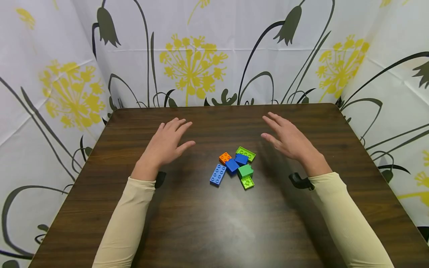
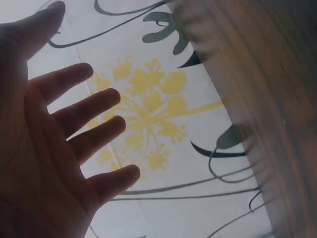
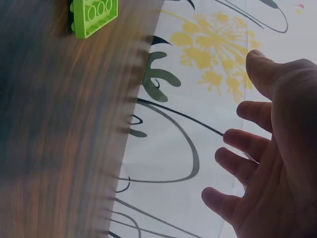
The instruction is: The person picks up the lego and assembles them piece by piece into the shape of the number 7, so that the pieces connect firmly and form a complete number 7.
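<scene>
Toy bricks (image 1: 232, 167) lie in a tight cluster on the worktop (image 1: 187, 223), between the two hands and well apart from both. The left hand (image 1: 169, 144) and the right hand (image 1: 291, 140) are empty, fingers spread and grasping nothing.

The crowding looks like the main hazard: the bricks touch or nearly touch, so fingers going for one could nudge its neighbours. The orange brick (image 1: 225, 158) seems most exposed to this, being small and close against a blue one. The worktop looks smooth, so a clumsy push would probably send pieces sliding.

The light-blue brick (image 1: 218, 175) sits studs up, but the larger lime brick (image 1: 245, 153) shows its hollow side; picked up as it lies, it would likely need turning before it could take a brick on its studs. The green brick (image 1: 245, 171) overlaps the smaller lime brick (image 1: 247, 182). Whether they are joined I cannot tell; if not, lifting one could tip or drop the other. The dark wrist mount (image 1: 300, 181) on the right arm might also catch bricks if that arm swept low across the cluster.
</scene>
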The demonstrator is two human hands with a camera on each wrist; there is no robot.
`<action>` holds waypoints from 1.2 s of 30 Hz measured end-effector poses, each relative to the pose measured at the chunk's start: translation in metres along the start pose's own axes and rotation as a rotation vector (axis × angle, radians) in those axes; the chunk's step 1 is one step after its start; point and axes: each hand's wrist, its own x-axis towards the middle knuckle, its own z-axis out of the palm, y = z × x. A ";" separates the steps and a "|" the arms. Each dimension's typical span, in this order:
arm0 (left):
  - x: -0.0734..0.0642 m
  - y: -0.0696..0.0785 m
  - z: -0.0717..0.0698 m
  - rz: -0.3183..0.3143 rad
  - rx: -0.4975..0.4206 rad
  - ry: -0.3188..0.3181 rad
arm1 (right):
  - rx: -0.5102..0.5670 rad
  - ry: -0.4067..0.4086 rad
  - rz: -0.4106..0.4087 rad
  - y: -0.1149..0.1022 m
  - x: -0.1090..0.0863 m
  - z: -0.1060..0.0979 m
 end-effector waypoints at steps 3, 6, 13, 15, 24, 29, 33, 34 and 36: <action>0.000 0.005 0.004 0.023 -0.023 0.025 | 0.017 0.008 -0.005 -0.002 0.000 0.003; -0.001 0.017 0.010 0.038 -0.093 0.021 | 0.012 0.018 0.007 -0.006 -0.002 0.008; 0.001 0.057 0.039 -0.002 -0.187 -0.064 | 0.028 -0.041 0.079 -0.023 -0.010 0.027; 0.002 0.068 0.047 -0.005 -0.180 -0.089 | 0.054 -0.077 0.116 -0.029 -0.013 0.033; 0.008 0.101 0.073 -0.067 -0.053 -0.184 | 0.086 -0.288 0.251 -0.044 -0.026 0.055; 0.012 0.111 0.079 -0.109 0.006 -0.200 | 0.077 -0.331 0.272 -0.047 -0.028 0.066; 0.014 0.116 0.082 -0.120 0.031 -0.205 | 0.061 -0.333 0.274 -0.049 -0.028 0.073; 0.014 0.116 0.083 -0.122 0.034 -0.205 | 0.057 -0.333 0.276 -0.050 -0.028 0.074; 0.015 0.116 0.085 -0.129 0.030 -0.203 | 0.052 -0.334 0.279 -0.051 -0.028 0.075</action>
